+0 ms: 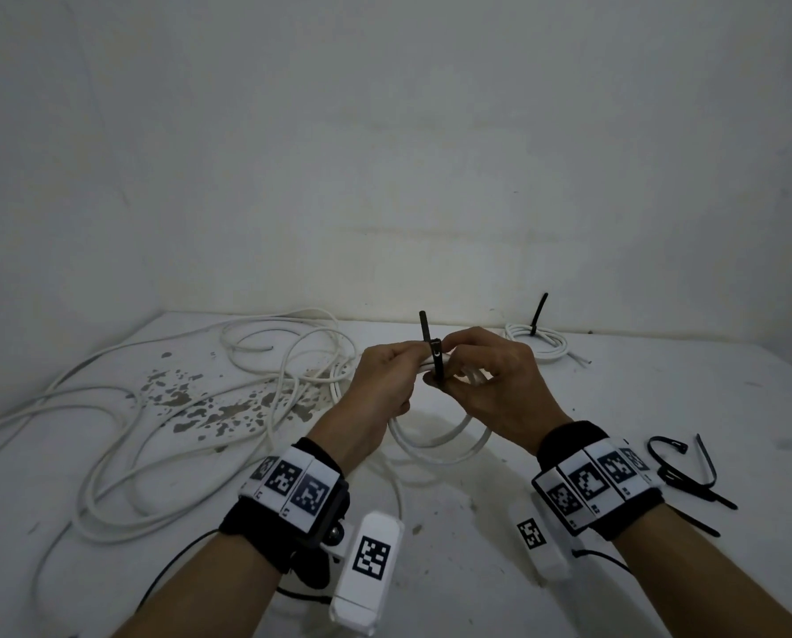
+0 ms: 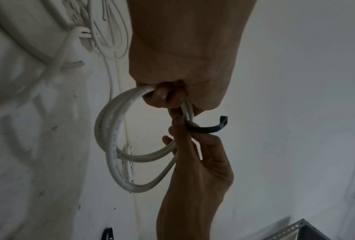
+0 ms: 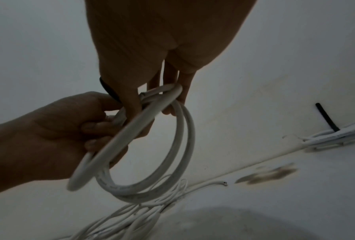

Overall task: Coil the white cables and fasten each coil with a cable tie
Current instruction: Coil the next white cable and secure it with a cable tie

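Hands meet above the middle of the stained white tabletop (image 1: 615,407), both on one small coil of round white cable (image 1: 435,442) held clear of the surface. The left hand (image 1: 382,379) has its fingers curled round the top of the coil, the loops bunched in its fist; the left wrist view shows the fingertips (image 2: 162,95) wrapped over the strands. The right hand (image 1: 491,384) pinches a thin black plastic cable tie (image 1: 436,356) that wraps the bundle between the two hands, thumb and forefinger pressed on it near its small square head. The tie's free tail stands straight up above the knuckles. How far the tie is drawn tight cannot be told, since the fingers cover the part under the bundle (the right wrist view is dim and shows only a short dark piece of it beside the thumb).

At the far right of the table lies a second white coil (image 1: 539,343) already bound, its own black tie (image 1: 537,313) sticking up at a slant. Loose, tangled white cable (image 1: 178,407) sprawls over the left half of the table, running off the near edge. Spare black cable ties (image 1: 688,472) lie in a small heap just beyond the right wrist, partly hidden by the marker-covered wristband (image 1: 592,481); their number is hard to make out.
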`<action>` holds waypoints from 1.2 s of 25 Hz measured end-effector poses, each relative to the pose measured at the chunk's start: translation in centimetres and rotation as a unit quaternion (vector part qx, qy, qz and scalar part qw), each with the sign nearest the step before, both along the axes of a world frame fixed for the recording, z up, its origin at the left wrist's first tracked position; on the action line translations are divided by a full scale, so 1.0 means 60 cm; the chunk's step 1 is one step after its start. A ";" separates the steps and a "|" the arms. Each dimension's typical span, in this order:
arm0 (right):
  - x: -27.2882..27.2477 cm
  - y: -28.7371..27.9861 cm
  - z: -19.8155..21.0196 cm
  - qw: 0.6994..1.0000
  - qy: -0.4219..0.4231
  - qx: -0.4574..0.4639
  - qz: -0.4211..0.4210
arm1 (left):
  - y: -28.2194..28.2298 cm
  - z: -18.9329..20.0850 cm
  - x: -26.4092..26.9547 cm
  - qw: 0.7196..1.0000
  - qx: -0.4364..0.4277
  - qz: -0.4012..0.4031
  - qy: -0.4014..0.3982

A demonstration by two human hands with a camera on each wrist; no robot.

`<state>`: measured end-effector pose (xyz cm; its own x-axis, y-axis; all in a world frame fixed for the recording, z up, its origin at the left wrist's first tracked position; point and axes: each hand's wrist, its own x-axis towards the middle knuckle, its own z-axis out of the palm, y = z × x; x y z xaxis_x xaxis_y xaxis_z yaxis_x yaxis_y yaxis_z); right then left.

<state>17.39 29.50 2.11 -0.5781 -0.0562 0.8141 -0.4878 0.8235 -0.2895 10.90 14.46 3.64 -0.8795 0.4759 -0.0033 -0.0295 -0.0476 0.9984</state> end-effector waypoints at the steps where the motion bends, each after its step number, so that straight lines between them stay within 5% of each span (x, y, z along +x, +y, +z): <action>1: 0.002 -0.004 0.003 1.000 -0.002 -0.017 0.009 | -0.001 0.000 -0.002 1.000 0.007 0.005 0.004; 12: 0.005 -0.046 0.040 0.963 -0.123 -0.238 0.036 | -0.019 0.017 -0.010 0.998 0.030 -0.017 0.051; 18: -0.004 -0.066 0.059 0.931 -0.143 -0.334 0.042 | -0.025 0.020 -0.014 0.997 0.034 0.040 0.064; 30: -0.050 -0.089 0.080 0.909 -0.056 -0.413 0.022 | -0.022 0.045 -0.059 0.983 0.001 0.074 0.169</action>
